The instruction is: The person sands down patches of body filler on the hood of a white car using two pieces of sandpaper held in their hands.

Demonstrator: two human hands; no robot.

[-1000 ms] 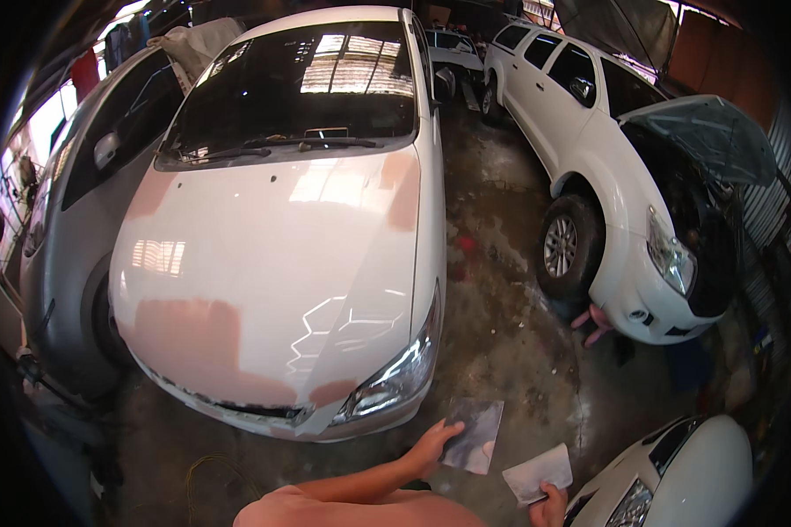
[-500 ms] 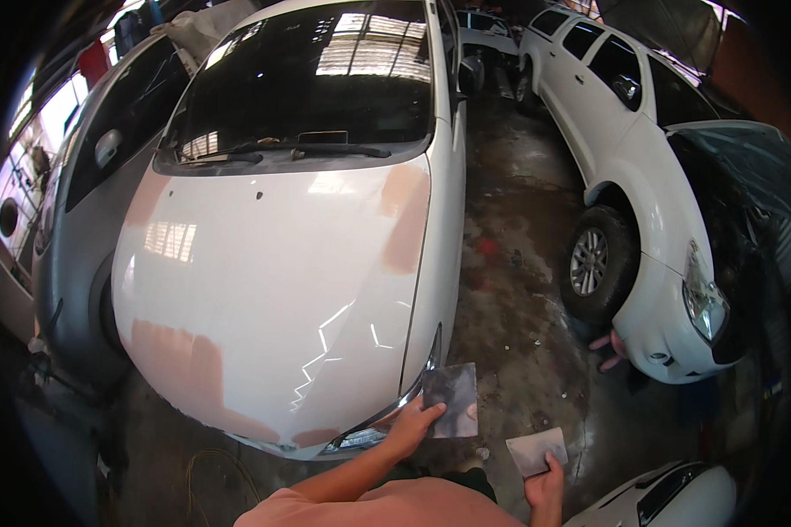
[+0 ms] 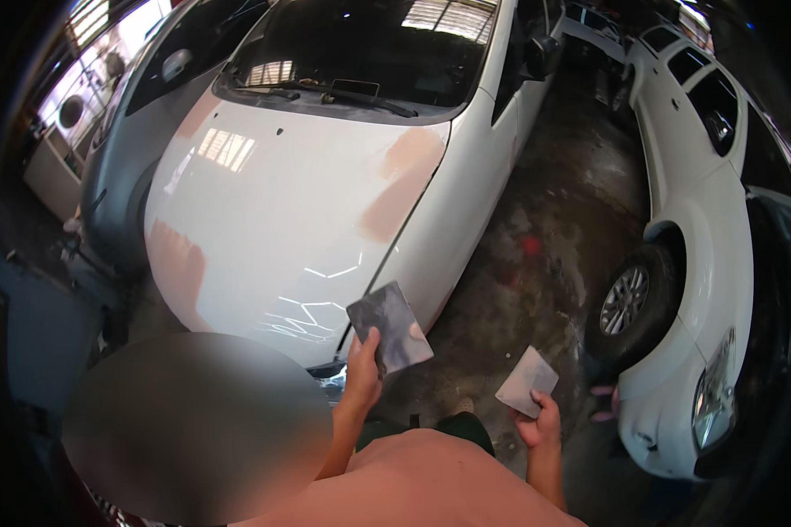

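Note:
My left hand (image 3: 361, 372) is closed on a dark grey sheet that looks like sandpaper (image 3: 387, 323), thumb on its face and a fingertip at the far edge. The sheet is held up in front of the front corner of a white car (image 3: 264, 189), whose hood has pinkish-brown patches (image 3: 404, 180). To the right, above the floor, my right hand (image 3: 539, 423) pinches a smaller, pale grey piece of sandpaper (image 3: 527, 383) by its lower edge. The two pieces are apart. I cannot tell whether the dark sheet touches the car.
Another white vehicle (image 3: 677, 369) stands on the right, its front wheel (image 3: 628, 299) toward the wet, stained floor (image 3: 536, 255) between the cars. A grey car (image 3: 114, 206) is at the left. A blurred oval (image 3: 198, 426) covers the lower left, hiding part of the hood.
The view has swung, so the cars sit tilted. Both hands and their sheets appear higher, the dark sheet turned aslant. A blurred oval now covers the lower left.

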